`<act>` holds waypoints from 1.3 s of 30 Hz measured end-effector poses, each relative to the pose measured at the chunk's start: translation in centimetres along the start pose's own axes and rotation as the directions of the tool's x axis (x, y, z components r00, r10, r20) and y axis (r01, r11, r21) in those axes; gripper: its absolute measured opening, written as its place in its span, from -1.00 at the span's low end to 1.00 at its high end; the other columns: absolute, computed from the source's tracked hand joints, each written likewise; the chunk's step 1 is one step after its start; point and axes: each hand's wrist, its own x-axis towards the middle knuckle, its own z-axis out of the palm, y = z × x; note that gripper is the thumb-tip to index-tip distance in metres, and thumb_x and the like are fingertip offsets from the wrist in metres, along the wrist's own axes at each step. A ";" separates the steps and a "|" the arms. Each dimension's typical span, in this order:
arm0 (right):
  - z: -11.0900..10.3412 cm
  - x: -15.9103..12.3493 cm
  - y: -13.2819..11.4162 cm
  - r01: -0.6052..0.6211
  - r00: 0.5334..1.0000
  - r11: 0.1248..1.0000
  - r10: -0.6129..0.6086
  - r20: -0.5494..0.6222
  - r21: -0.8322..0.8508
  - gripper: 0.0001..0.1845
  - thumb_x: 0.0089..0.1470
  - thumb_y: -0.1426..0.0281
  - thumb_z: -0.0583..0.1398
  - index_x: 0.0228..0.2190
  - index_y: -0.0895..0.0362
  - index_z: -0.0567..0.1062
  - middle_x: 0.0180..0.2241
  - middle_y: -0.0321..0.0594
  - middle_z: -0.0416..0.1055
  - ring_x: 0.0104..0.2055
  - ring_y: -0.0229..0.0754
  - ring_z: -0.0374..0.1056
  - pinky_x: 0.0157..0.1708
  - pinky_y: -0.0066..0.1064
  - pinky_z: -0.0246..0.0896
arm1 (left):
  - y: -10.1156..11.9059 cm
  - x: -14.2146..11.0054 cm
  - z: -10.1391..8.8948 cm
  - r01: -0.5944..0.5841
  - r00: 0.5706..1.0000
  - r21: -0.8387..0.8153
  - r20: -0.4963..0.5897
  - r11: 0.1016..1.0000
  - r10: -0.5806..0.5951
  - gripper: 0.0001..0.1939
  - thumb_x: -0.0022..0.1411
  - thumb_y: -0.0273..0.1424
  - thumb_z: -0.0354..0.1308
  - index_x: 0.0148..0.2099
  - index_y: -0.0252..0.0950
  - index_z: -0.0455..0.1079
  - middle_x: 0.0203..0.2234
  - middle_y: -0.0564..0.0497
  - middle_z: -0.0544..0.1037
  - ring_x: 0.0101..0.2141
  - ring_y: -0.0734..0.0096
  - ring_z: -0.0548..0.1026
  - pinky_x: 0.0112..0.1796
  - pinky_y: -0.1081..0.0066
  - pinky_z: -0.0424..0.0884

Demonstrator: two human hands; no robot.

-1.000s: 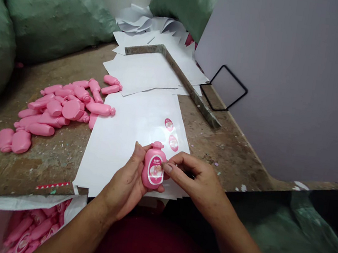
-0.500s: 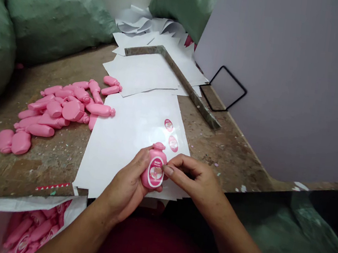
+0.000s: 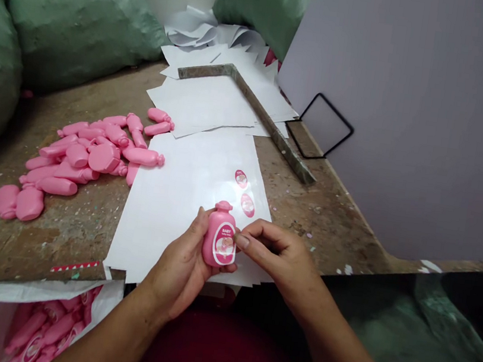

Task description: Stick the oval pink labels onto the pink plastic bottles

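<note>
In the head view, your left hand (image 3: pixel 180 250) is closed around a pink plastic bottle (image 3: pixel 220 237) and holds it upright, with the cap part to 12 o'clock. The bottle is at 6 o'clock from the middle of the view, above a white backing sheet (image 3: pixel 194 198). It has an oval label (image 3: pixel 224 243) on its front. Your right hand (image 3: pixel 279 252) is at 3 o'clock from the bottle, half closed, and its thumb and fingers pinch together at the bottle's right edge, touching it. Two oval labels (image 3: pixel 244 191) stay on the sheet, at 12 o'clock from the bottle. At 9 o'clock, a pile of pink bottles (image 3: pixel 88 153) without labels lies on the worn wooden workbench (image 3: pixel 59 227). At 7 o'clock is a white sack (image 3: pixel 45 327) with labelled bottles inside. At 1 o'clock, a metal angle bar (image 3: pixel 260 112) lies on more white sheets (image 3: pixel 203 101), and a black wire frame (image 3: pixel 321 126) stands by the wall
</note>
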 end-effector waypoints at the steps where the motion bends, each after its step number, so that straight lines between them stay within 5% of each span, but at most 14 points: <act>1: 0.0 0.0 0.0 0.001 1.000 1.000 -0.001 -0.003 0.004 -0.69 -0.03 0.13 0.27 -0.57 0.10 0.47 -0.58 -0.31 0.37 -0.50 -0.26 0.22 -0.50 -0.44 0.11 | 0.0 0.0 0.0 -0.001 1.000 0.000 0.004 1.000 0.001 -0.62 0.43 -0.17 -0.07 0.06 -0.26 0.41 -0.22 -0.07 0.45 -0.31 0.44 0.43 -0.41 0.46 0.49; 39: 0.2 0.4 0.5 0.024 0.999 0.997 -0.027 -0.038 -0.068 -0.69 0.01 0.13 0.25 -0.56 0.10 0.47 -0.58 -0.33 0.38 -0.50 -0.26 0.23 -0.49 -0.43 0.13 | -0.2 0.0 -0.2 -0.067 0.996 0.063 0.068 0.996 0.062 -0.72 0.38 -0.25 0.08 0.04 -0.23 0.43 -0.15 -0.05 0.42 -0.23 0.40 0.42 -0.36 0.47 0.47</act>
